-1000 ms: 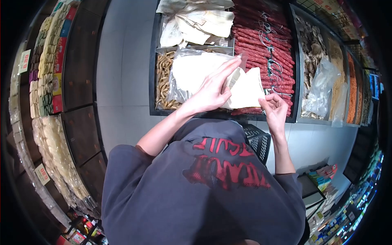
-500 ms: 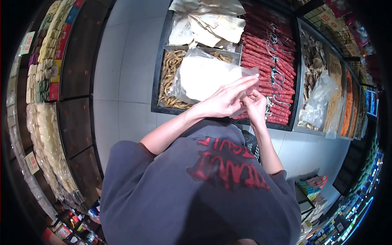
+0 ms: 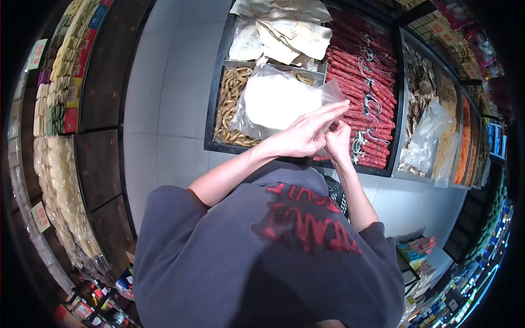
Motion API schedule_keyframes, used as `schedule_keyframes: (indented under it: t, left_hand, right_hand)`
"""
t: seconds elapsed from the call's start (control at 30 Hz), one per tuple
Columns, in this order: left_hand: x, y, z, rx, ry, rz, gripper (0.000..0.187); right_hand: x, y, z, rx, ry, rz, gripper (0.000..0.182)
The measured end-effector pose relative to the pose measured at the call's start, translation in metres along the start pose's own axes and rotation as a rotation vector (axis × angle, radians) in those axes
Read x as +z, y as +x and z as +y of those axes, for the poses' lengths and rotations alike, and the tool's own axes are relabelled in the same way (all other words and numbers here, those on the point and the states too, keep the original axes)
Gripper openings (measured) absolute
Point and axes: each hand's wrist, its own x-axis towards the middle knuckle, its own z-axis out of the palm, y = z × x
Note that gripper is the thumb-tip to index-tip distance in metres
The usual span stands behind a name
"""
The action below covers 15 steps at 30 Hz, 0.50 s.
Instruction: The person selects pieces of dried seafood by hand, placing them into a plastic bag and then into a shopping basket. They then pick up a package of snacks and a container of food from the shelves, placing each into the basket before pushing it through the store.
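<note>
A clear plastic bag [image 3: 238, 117] with a bright white round area lies over the bin of brown dried goods [image 3: 231, 98]. My left hand [image 3: 304, 134] grips the bag's near right edge, its fingers stretched together toward the sausages. Against it, my right hand [image 3: 338, 140] is closed in a pinch at the bag's gathered end. What lies between the fingertips is partly hidden. Red sausages [image 3: 377, 90] tied with string lie just beyond and right of both hands.
Pale dried sheets [image 3: 292, 35] fill the bin at the top. On the right are more bins and a loose clear bag [image 3: 432, 131]. Packaged goods [image 3: 60, 186] line the left shelf. A black basket [image 3: 336, 194] is beside my body.
My right hand has shifted slightly and its fingers have drawn in more tightly. The bag's edge beside my left fingertips has changed shape. The view has moved a little.
</note>
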Motion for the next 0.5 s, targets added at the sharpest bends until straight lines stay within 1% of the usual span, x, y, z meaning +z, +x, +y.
schedule_keyframes:
  t: [0.03,0.07,0.1,0.13,0.2,0.27,0.33,0.37,0.4,0.47,0.5]
  left_hand:
    - [0.000,0.001,0.002,-0.028,-0.077,0.005,0.080]
    - [-0.002,0.002,0.003,-0.024,-0.075,0.006,0.080]
    - [-0.005,0.002,0.002,0.004,-0.031,0.052,0.080]
    - [-0.009,0.001,0.003,0.030,0.015,0.096,0.079]
    - [-0.015,-0.002,0.005,0.044,0.037,0.112,0.079]
    - [-0.013,-0.006,0.006,0.025,-0.039,0.064,0.079]
    - [-0.012,-0.009,0.003,0.018,-0.067,0.041,0.079]
    - [-0.012,-0.010,0.003,0.010,-0.093,0.017,0.079]
    - [-0.015,-0.010,0.004,0.016,-0.092,0.009,0.079]
    - [-0.023,-0.012,0.008,0.025,-0.042,0.100,0.080]
    - [-0.027,-0.015,0.012,-0.024,-0.054,0.101,0.080]
  right_hand:
    - [0.007,-0.003,0.000,0.010,0.046,-0.012,0.009]
    - [0.011,-0.006,-0.003,0.019,0.091,-0.026,0.008]
    - [0.014,-0.008,-0.009,0.123,0.115,-0.023,0.010]
    - [0.012,-0.011,-0.007,0.122,0.116,-0.027,0.010]
    - [0.004,-0.011,-0.003,0.260,0.168,-0.100,0.012]
    - [0.007,-0.008,0.000,0.258,0.154,-0.108,0.015]
    - [0.019,0.002,-0.004,0.090,0.087,-0.178,0.018]
    - [0.019,0.006,-0.010,0.070,-0.080,-0.236,0.020]
    - [0.015,0.011,-0.020,0.065,-0.078,-0.228,0.020]
    - [-0.004,0.027,-0.046,-0.232,-0.767,-0.520,0.020]
    - [-0.015,0.036,-0.076,-0.135,-0.620,-0.666,0.018]
